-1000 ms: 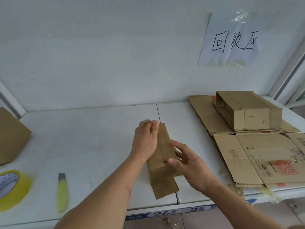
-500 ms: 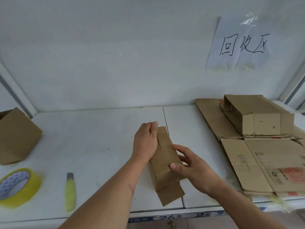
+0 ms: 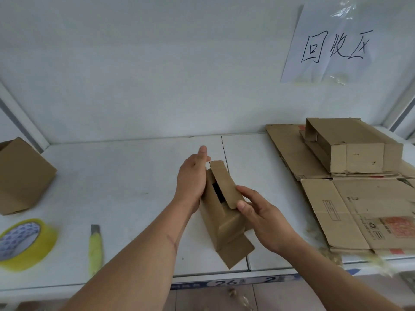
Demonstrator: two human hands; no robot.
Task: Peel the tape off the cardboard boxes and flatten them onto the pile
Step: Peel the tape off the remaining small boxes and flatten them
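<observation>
Top flap (image 3: 225,185) lifted; hands (image 3: 261,217) grip slim box (image 3: 222,217).

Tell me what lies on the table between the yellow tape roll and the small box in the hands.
A yellow utility knife lies between the tape roll and the small box, in the head view.

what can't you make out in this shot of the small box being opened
Head view only:
- Inside of the small box: a dark gap under the lifted flap; contents unseen.
- Left hand fingers: hidden behind the box.
- Tape roll: blurred, cut by the left edge.
- Box at left: cut by the edge.
- Flattened pile print: too small to read.
- Right hand: its palm faces away.
</observation>
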